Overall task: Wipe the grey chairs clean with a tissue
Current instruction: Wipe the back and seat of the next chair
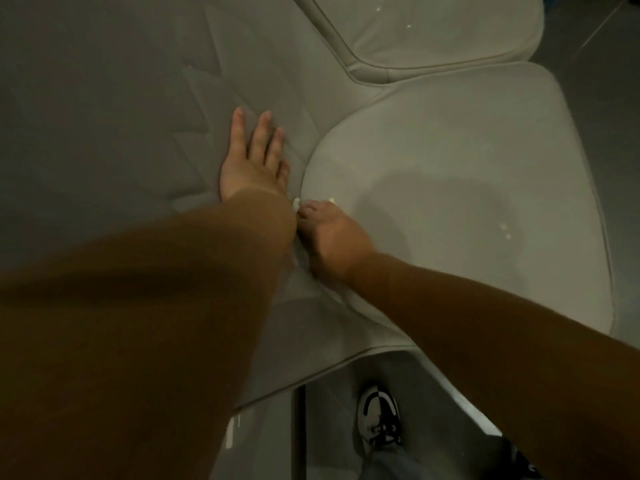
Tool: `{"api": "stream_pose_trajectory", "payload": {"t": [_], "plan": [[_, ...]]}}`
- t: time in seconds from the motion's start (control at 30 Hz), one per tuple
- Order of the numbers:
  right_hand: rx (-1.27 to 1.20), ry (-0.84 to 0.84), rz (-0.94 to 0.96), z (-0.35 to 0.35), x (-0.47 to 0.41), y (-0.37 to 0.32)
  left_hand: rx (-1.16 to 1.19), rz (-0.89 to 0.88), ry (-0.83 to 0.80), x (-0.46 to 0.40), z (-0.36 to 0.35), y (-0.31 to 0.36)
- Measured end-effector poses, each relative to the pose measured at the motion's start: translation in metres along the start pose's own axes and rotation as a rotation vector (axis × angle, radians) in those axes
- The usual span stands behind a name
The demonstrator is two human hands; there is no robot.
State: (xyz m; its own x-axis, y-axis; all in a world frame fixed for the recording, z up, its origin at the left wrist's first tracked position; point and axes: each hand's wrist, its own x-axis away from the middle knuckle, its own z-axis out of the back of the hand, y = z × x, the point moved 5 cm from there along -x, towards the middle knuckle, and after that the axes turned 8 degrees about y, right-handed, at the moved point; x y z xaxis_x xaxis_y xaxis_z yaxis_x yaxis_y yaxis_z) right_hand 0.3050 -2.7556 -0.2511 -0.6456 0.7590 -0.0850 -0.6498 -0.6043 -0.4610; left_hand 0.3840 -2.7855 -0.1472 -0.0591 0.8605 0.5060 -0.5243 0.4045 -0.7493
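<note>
- The left hand [254, 157] lies flat on the chair back [121, 116], fingers straight and slightly spread; I judge it steadies the chair while the other hand wipes.
- The right hand [329, 237] curls its fingers round a white tissue [296, 203], of which only small bits show at the fingertips, and presses it into the crease where back meets seat [467, 185], probably to clean out the seam.
- A second chair [433, 29] stands just beyond, touching the first.
- No containers are in view.
- A shoe [379, 415] stands on the floor [595, 64] below.

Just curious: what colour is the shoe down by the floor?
White with black markings and laces, seen in the head view.
</note>
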Motion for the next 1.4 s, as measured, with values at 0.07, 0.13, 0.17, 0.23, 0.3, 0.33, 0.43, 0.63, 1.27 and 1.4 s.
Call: {"api": "stream_pose_trajectory", "payload": {"t": [0.07,0.13,0.17,0.23,0.3,0.33,0.43,0.63,1.27,1.4], "plan": [[0.017,-0.123,0.158,0.003,0.011,0.002,0.010,-0.012,-0.008,0.002,0.001,0.000],[0.013,-0.302,0.286,0.008,0.036,0.014,0.024,-0.025,-0.013,0.005,0.002,-0.001],[0.000,-0.401,0.318,0.013,0.053,0.017,0.034,-0.029,-0.013,0.006,0.004,-0.001],[-0.049,-0.563,0.351,0.027,0.089,0.018,0.058,-0.038,-0.013,0.007,0.006,-0.001],[-0.122,-0.606,0.305,0.044,0.116,0.023,0.088,-0.068,0.007,0.008,0.006,0.003],[-0.162,-0.583,0.237,0.055,0.123,0.031,0.111,-0.083,0.035,0.007,0.007,0.006],[-0.235,-0.328,-0.010,0.084,0.119,0.064,0.290,-0.099,0.184,-0.003,0.018,0.006],[-0.107,-0.162,-0.054,0.066,0.091,0.063,0.657,-0.287,0.488,-0.021,0.047,0.033],[-0.019,-0.301,0.375,0.107,0.181,0.111,0.977,-0.087,0.480,-0.055,0.027,0.139],[-0.117,0.119,0.017,0.132,0.159,0.131,1.031,-0.023,0.496,-0.057,0.021,0.144]]}}
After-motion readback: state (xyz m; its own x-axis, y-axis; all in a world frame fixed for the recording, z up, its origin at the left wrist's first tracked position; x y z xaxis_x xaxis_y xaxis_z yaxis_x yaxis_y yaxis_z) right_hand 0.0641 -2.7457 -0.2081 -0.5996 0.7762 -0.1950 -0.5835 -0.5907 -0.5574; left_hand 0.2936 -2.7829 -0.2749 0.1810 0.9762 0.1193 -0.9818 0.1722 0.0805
